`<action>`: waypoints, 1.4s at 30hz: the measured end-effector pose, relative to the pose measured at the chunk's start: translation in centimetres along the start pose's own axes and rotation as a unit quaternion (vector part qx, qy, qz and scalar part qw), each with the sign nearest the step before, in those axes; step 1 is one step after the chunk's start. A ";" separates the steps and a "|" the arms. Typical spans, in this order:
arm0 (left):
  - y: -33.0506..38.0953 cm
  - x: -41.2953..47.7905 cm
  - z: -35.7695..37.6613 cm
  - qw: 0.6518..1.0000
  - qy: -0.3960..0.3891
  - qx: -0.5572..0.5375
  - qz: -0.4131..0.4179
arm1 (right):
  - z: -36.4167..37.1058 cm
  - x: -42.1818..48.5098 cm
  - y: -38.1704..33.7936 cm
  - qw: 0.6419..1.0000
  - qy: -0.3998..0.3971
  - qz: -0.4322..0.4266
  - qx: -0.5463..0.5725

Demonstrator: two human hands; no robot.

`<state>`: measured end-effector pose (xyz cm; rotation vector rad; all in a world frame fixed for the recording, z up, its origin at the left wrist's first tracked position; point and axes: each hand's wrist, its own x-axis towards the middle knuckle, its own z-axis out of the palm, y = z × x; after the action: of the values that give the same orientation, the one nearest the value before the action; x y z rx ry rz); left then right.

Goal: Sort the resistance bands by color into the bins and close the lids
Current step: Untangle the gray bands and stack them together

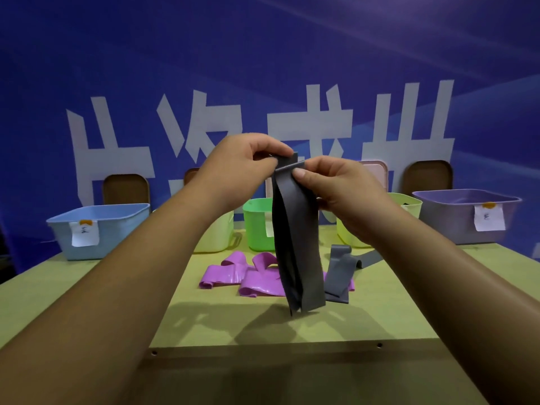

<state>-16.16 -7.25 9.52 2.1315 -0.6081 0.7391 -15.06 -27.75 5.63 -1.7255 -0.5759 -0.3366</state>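
Over the table (pixel 204 323) centre: left hand (pixel 242 168) and right hand (pixel 344 194) each pinch the top edge of one grey band (pixel 298 244), which hangs down between them. Step in hand: sorting this band. Next calls for choosing its bin, but the labels are unreadable. Counts: five bins (pixel 99 210), all open; four lids (pixel 125 190) visible, propped behind; pink bands (pixel 225 276) heaped, perhaps three; loose grey bands (pixel 337 276), one or two.

Blue lettered backdrop (pixel 263 54) behind yellow-green table (pixel 204 323)

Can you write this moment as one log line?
left hand, right hand: pinch hanging grey band | pink bands: on table
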 end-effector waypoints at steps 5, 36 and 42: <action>0.4 -0.4 -0.4 0.998 -0.012 -0.056 -0.011 | 0.3 0.1 -0.6 1.000 0.014 0.000 0.004; 0.5 -1.4 0.6 0.997 0.021 -0.070 -0.010 | 1.3 -0.5 1.2 0.993 0.108 -0.044 -0.034; 0.6 -1.5 0.7 0.998 0.024 -0.052 -0.006 | 1.5 -0.9 1.3 0.990 0.118 -0.055 -0.050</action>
<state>-17.39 -7.94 8.45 2.0157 -0.5959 0.7340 -15.18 -26.64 3.73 -1.7228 -0.4868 -0.6484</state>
